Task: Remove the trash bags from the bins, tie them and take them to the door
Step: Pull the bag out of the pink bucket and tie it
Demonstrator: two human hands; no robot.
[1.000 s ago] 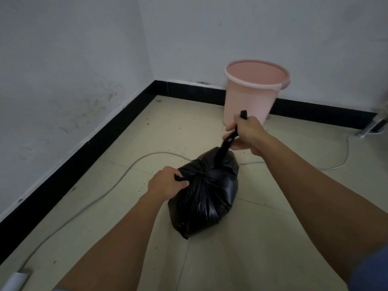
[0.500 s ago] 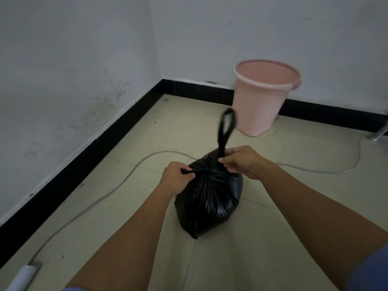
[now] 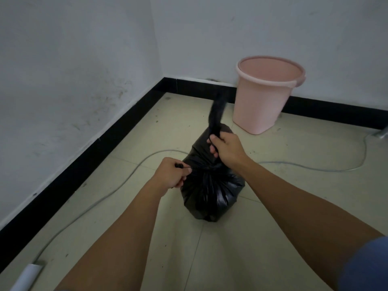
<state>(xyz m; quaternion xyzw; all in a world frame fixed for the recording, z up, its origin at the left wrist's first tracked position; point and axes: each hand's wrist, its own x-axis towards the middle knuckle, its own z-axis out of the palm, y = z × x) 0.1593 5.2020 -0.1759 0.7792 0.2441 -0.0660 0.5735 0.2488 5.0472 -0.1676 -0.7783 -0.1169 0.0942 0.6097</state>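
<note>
A full black trash bag [image 3: 212, 190] sits on the tiled floor in the middle of the view, its neck gathered tight. My left hand [image 3: 171, 173] pinches a short black tie end at the left of the neck. My right hand [image 3: 225, 149] grips the other tie strip [image 3: 217, 113], which sticks up and away, blurred. A pink plastic bin [image 3: 266, 97] stands behind the bag near the back wall, with no bag in it.
A grey cable [image 3: 130, 175] snakes across the floor behind and left of the bag. White walls with a black skirting [image 3: 117, 135] meet in a corner at the back. A white tube end [image 3: 29, 274] lies at bottom left. A metal object [image 3: 381, 133] shows at the right edge.
My right hand has slid up and away from the bag's neck along the tie strip, which now swings blurred. My left hand keeps its hold at the neck.
</note>
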